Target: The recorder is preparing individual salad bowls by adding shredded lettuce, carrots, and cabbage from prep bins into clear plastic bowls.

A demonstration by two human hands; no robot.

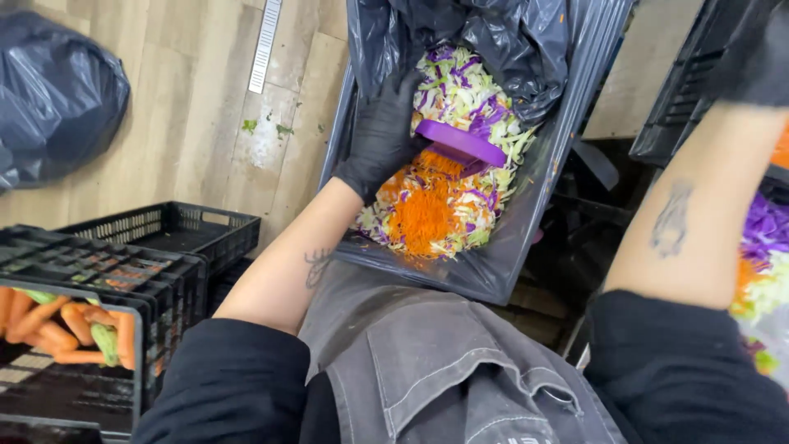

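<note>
Reaching down into a grey crate (526,222) lined with a black plastic bag (509,33), the left hand (382,136), in a black glove, rests on a heap of shredded vegetables (448,164): pale green and purple cabbage mixed with a patch of grated orange carrot (423,218) at about 6 o'clock in the heap. Its fingers close on the near end of a purple plastic scoop (460,144), which lies flat on the heap near its middle, just above the carrot; the grasp at the scoop's edge appears to keep the blade low against the shreds. The liner is folded back at 12 o'clock, so the contents lie open from above. At 2 o'clock the right hand (756,49), also gloved in black, is raised to the frame's edge beside a black slatted crate (682,90); whether it is clenched, released or holding something cannot be told, since the picture cuts it off. Under the bare right forearm, at 4 o'clock, a second mass of purple, orange and pale shreds (760,263) shows. At 8 o'clock, stacked black crates (156,247) hold whole carrots (66,325). A full dark bag (57,90) sits on the wooden floor (197,107) at 10 o'clock, and a few green scraps (263,127) lie near a floor drain (265,45). A grey apron (427,362) fills 6 o'clock.
</note>
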